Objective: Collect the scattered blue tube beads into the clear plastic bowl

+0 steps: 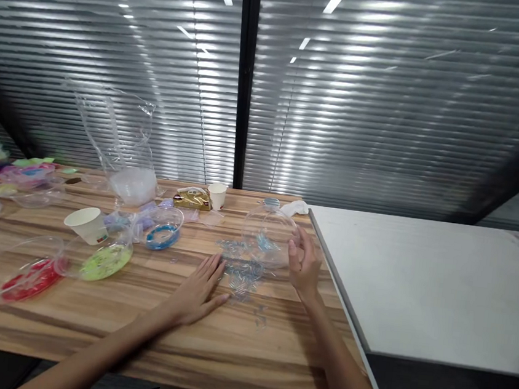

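Note:
My right hand (303, 263) grips the rim of a clear round plastic container (269, 239), which is tilted over the table and has some pale blue bits inside. Beneath and in front of it lies a loose pile of small, thin, clear-bluish pieces (242, 276); they are too small to name. My left hand (200, 290) lies flat on the wood with its fingers stretched out, at the left edge of this pile. A few stray pieces (261, 317) are scattered nearer to me.
To the left are clear containers with blue (162, 237), yellow-green (106, 263) and red contents (32, 280). A tipped paper cup (87, 224), an upright cup (216, 195), a gold packet (193, 198) and a large clear bag (133, 184) stand around. A white table (426, 280) adjoins at right.

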`<action>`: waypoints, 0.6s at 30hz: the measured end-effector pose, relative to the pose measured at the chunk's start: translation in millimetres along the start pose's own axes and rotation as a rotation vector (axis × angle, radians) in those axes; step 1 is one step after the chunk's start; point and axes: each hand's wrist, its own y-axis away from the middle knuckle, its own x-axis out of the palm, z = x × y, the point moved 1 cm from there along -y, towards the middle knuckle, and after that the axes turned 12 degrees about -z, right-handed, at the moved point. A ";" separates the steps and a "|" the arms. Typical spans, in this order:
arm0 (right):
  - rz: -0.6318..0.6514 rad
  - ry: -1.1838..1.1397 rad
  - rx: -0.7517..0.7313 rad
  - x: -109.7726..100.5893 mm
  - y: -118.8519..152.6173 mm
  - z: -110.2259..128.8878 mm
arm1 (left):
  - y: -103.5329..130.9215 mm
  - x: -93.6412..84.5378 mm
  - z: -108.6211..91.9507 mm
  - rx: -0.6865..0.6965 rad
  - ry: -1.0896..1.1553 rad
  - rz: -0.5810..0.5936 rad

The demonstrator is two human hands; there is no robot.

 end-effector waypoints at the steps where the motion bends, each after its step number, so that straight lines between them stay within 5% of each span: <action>1: 0.016 0.007 -0.002 0.2 0.7 -0.1 | -8.4 4.0 -2.1 -0.018 0.012 -0.007; 8: 0.083 0.049 -0.023 1.6 6.2 -4.2 | -58.3 16.7 -22.8 0.035 0.061 -0.048; 12: 0.101 0.074 -0.023 1.3 3.1 -6.6 | -63.0 15.5 -23.7 0.156 0.080 0.006; 18: 0.119 0.165 0.005 -1.5 -2.8 -9.0 | -60.1 11.7 -28.8 0.129 0.108 0.000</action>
